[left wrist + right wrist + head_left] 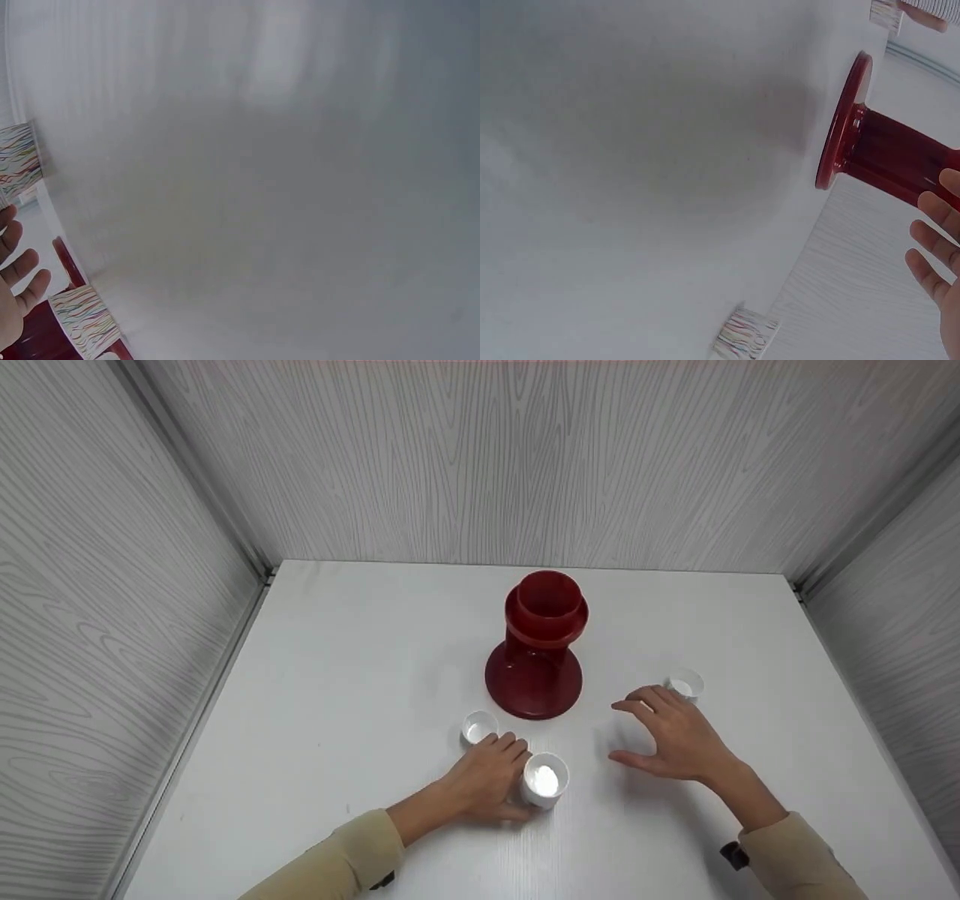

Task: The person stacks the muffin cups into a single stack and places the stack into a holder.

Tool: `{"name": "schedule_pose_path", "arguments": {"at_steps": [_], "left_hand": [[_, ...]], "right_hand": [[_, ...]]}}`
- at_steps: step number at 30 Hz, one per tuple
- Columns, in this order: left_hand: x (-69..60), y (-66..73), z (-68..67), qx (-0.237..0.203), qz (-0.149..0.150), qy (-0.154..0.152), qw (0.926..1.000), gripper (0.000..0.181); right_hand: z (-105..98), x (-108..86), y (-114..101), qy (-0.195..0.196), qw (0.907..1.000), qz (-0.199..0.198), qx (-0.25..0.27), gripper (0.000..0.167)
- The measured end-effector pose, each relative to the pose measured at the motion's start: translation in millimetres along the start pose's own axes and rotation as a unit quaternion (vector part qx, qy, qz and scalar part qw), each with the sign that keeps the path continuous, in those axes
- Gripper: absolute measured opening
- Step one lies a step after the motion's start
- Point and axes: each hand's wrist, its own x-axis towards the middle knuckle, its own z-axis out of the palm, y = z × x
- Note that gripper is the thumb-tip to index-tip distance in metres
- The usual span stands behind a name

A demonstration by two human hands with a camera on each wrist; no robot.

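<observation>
Beside a white cup (545, 780) is my left hand (484, 780), its thumb and fingers curved around the cup's left side. Ribbed white material and a patterned cup (886, 15) show next to a finger in the right wrist view; whether they are stacked is unclear. The left wrist view catches the left hand's spread fingers (28, 281) near a patterned cup (19, 161). My right hand (679, 735) hovers above the table, thumb and fingers apart, holding nothing. A small white cup (685, 684) stands just behind it.
A red stand (533, 690) with a wide round base and a cup-shaped top stands upright behind the hands. Another small white cup (480, 726) sits just beyond the left hand. Grey wood-grain panels (480, 465) enclose the white table (360, 660) at the back and sides.
</observation>
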Motion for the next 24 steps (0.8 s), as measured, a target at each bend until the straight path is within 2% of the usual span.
{"name": "schedule_pose_path", "arguments": {"at_steps": [7, 15, 24], "left_hand": [[0.0, 0.1, 0.1, 0.001, -0.001, -0.003, 1.0, 0.073], [-0.2, 0.6, 1.4, 0.003, -0.001, 0.005, 1.0, 0.071], [0.9, 1.0, -0.7, -0.011, -0.005, -0.008, 0.9999, 0.072]], "right_hand": [[-3.5, -7.1, 19.6, 0.006, 0.9995, 0.027, -0.015, 0.064], [-4.3, -16.4, 38.2, -0.018, 0.9968, 0.075, -0.019, 0.063], [-5.0, -25.7, 57.7, -0.045, 0.9919, 0.112, -0.04, 0.061]]}}
